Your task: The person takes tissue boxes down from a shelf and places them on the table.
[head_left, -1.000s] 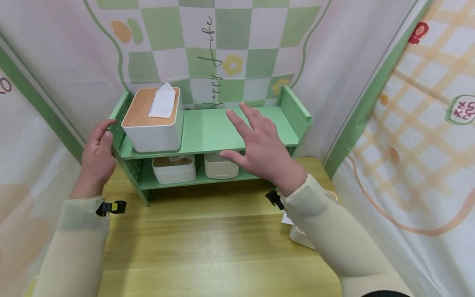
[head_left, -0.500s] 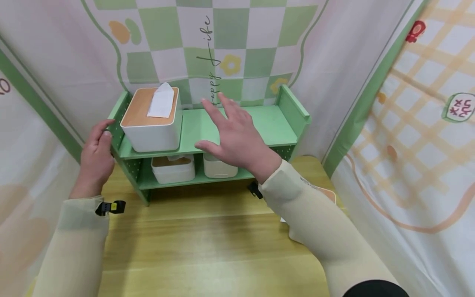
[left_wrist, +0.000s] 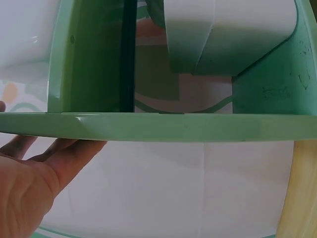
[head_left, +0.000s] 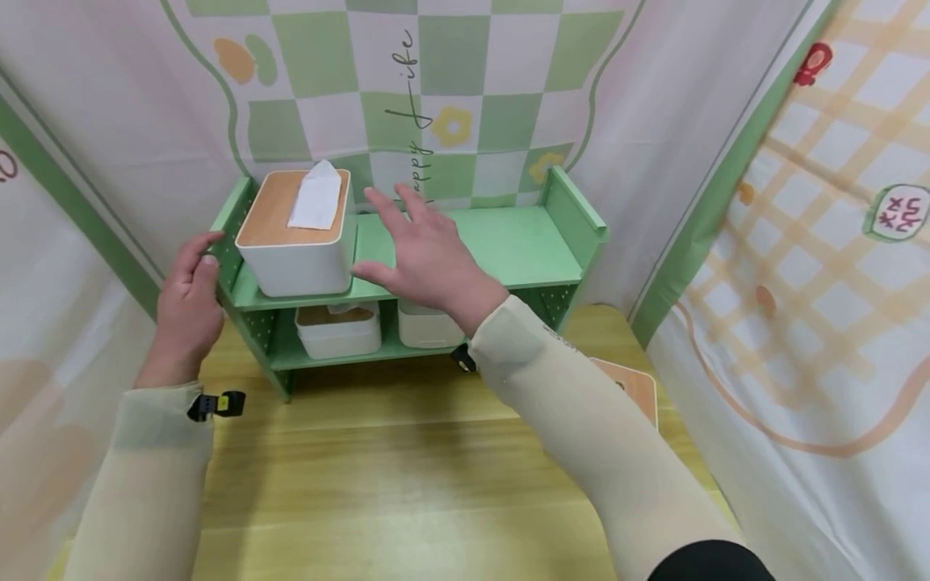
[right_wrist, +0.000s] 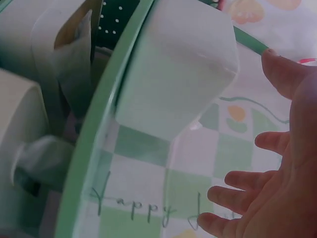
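A two-tier green shelf stands on the wooden table. On its upper board, at the left end, sits a white tissue box with a wood-look lid and a tissue sticking out. My left hand grips the shelf's left side panel near its top edge; in the left wrist view its fingers lie against the panel's outer side. My right hand is over the upper board, just right of the tissue box, fingers spread and holding nothing. The right wrist view shows the hand apart from the box.
Below, the lower board holds a smaller tissue box and a cream box. Another wood-lidded box stands on the table at the right, mostly behind my right sleeve. Printed curtains close in the back and sides.
My right hand has moved left over the upper board toward the large tissue box, its fingers still spread. The left hand and the boxes have stayed in place.
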Available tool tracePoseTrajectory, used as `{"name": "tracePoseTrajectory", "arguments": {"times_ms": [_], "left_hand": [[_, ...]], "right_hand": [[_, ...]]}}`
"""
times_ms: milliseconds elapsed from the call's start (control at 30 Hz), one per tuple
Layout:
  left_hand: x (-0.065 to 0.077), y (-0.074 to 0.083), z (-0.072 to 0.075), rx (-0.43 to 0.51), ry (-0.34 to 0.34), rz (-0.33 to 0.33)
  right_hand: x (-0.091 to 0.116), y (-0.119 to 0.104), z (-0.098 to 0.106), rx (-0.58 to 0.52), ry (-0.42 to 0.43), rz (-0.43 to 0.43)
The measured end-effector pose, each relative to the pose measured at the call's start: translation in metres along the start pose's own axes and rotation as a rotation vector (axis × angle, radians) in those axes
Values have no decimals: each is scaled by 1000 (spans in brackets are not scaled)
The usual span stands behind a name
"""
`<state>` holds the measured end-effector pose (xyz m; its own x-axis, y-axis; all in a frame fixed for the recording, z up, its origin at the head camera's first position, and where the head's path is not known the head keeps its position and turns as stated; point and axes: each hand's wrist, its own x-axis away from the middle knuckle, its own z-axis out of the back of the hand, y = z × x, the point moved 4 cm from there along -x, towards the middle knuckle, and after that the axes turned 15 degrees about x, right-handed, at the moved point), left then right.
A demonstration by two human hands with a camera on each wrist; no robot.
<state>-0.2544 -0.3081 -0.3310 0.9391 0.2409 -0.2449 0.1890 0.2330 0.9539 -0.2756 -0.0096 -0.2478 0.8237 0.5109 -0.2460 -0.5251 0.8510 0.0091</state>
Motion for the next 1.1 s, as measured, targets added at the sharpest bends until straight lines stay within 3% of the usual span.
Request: {"name": "tracePoseTrajectory", "arguments": {"times_ms": [233, 700, 1100], "left_hand": [[2, -2, 0, 4, -13, 8], [5, 1, 1, 14, -3, -21], [6, 4, 2, 18, 19, -39]], "right_hand": [[-11, -19, -10, -7, -64, -1], [-30, -54, -18, 141, -146, 108], [-41, -70, -11, 219, -160, 132]]}}
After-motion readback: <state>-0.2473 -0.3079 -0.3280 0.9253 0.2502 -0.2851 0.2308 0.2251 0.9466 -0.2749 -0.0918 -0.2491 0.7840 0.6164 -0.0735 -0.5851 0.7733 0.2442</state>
